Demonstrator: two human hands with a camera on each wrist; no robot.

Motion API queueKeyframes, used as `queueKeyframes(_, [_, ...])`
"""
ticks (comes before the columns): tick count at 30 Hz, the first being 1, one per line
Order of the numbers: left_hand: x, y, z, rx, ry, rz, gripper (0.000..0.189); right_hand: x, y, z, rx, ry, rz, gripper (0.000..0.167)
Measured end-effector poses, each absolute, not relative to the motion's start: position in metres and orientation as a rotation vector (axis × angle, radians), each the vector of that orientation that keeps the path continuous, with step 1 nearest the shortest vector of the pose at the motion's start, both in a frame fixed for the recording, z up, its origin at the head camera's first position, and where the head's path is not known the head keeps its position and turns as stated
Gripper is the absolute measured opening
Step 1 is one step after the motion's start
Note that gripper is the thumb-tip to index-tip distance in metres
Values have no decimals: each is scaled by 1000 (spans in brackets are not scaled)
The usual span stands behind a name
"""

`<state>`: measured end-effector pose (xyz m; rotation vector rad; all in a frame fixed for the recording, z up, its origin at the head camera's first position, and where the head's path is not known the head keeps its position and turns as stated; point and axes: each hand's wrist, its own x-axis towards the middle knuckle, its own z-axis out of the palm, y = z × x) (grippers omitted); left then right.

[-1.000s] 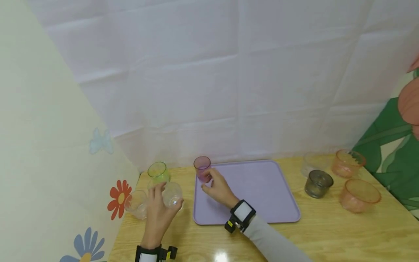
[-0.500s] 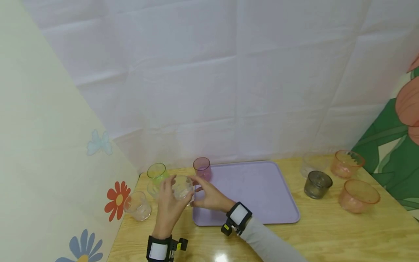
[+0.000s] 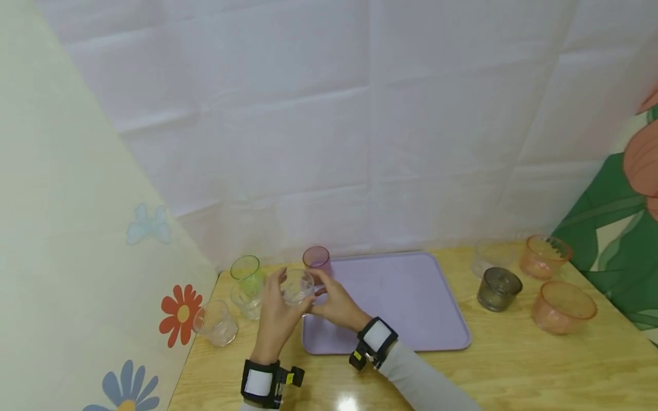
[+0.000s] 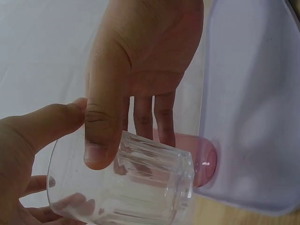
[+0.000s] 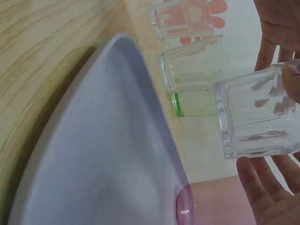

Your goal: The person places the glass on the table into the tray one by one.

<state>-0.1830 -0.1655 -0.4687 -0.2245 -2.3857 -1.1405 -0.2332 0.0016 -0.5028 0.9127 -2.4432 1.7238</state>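
A clear glass point(image 3: 298, 287) is held up between my two hands, over the tray's left edge in the head view. My left hand point(image 3: 279, 321) grips its left side; the left wrist view shows the thumb point(image 4: 100, 140) along the near wall and the fingers behind. My right hand point(image 3: 340, 305) holds the glass from the right, with fingers near the rim in the left wrist view. In the right wrist view the glass point(image 5: 258, 112) lies tilted, its base towards the tray. A purple-pink glass point(image 3: 316, 258) stands behind, on the tray's back left corner.
The lilac tray point(image 3: 396, 308) lies on the wooden table. At its left stand a green glass point(image 3: 247, 274) and clear glasses point(image 3: 218, 325). To the right are a dark grey bowl point(image 3: 498, 289), a clear bowl point(image 3: 490, 257) and two orange bowls point(image 3: 564, 308).
My left hand has carried the clear glass rightwards and up towards the tray. My right hand has left the purple-pink glass and taken hold of the clear glass too.
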Motion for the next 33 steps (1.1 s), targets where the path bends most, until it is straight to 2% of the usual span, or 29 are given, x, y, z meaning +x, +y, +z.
queueKeyframes(9, [-188, -159, -479, -128, -2408, -1465, 98, -237, 9, -510, 824, -2399, 1769, 79])
queueKeyframes(20, [-198, -151, -493, -52, -2398, -1580, 92, -238, 14, -519, 703, -2405, 1767, 81])
queueKeyframes(33, [-206, -146, -511, -9, -2381, -1658, 93, -240, 18, -532, 630, -2421, 1788, 76])
